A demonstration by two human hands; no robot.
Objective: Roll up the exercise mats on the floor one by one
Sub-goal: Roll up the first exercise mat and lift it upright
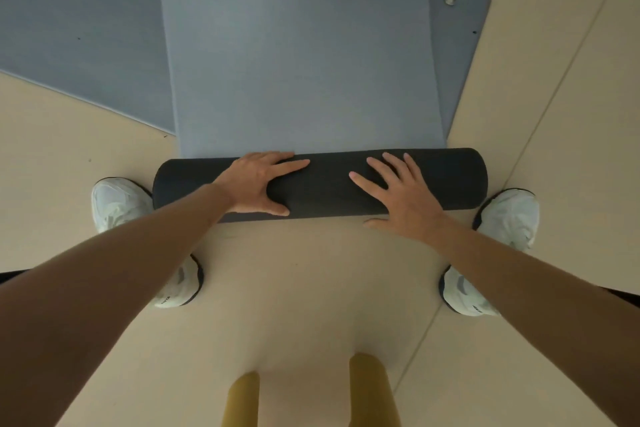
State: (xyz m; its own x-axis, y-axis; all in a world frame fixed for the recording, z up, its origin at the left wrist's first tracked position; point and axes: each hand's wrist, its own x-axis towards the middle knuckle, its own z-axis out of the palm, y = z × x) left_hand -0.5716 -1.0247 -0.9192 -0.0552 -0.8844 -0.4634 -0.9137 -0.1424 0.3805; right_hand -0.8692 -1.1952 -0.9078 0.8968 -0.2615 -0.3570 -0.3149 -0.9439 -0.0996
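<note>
Head view; steeply downward; close

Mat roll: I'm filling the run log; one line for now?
top mat part-rolled; left hand on roll; right hand on roll; another mat flat beneath

Held left arm (114,263) and right arm (540,291) stretched forward and down, left hand (258,184) and right hand (398,199) pressed palm-down side by side, fingers straight, spread.

Top grey-blue mat (298,55), partly rolled into a dark roll (325,184), overlaps flat mats (79,31).
</note>
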